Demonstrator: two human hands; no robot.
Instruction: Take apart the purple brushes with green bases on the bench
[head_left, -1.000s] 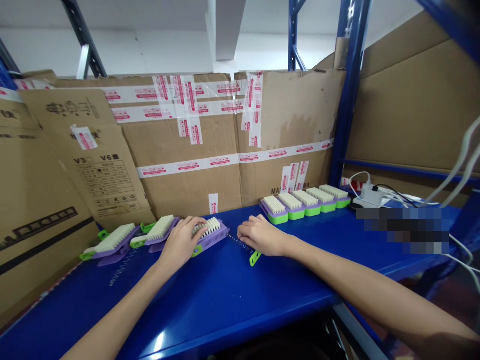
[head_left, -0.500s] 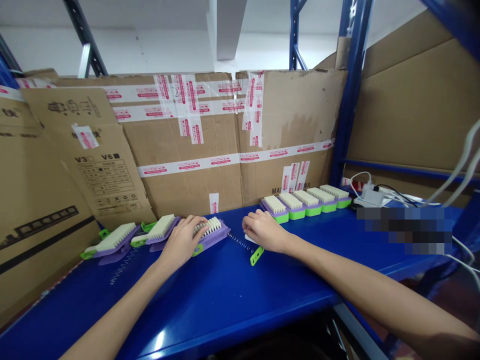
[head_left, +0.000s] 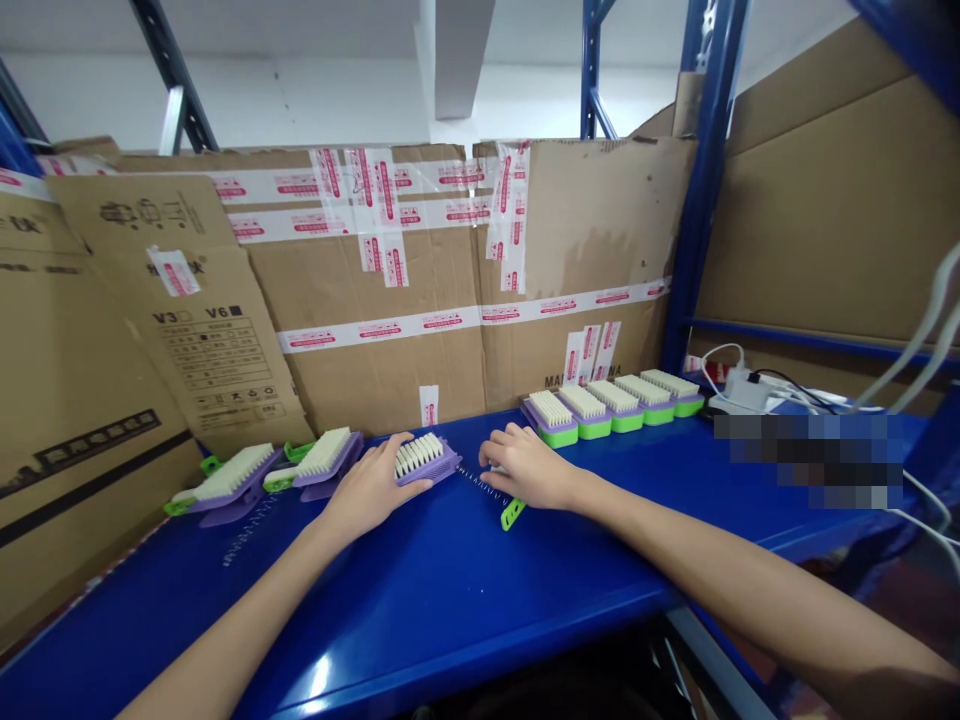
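My left hand (head_left: 375,485) is closed around the sides of a purple scrub brush (head_left: 420,458) with cream bristles facing up, the thumb along its near side. My right hand (head_left: 532,468) rests to its right with curled fingers on a small white piece (head_left: 498,469), mostly hidden. Below that hand, a green slotted plastic part (head_left: 513,514) sticks out. A thin coil spring (head_left: 480,485) lies on the blue tabletop (head_left: 420,600) between the two hands.
Two purple brushes with green parts, a nearer one (head_left: 322,458) and a farther one (head_left: 236,475), lie on the left beside more springs (head_left: 251,528). Several purple-and-green brushes (head_left: 615,405) line the back right. Cardboard (head_left: 375,380) walls the back; white cables and a plug (head_left: 746,390) sit right.
My left hand has shifted from over the bristles to the brush's left end, its thumb now on the near side. My right fingers have curled and moved slightly left over the white piece.
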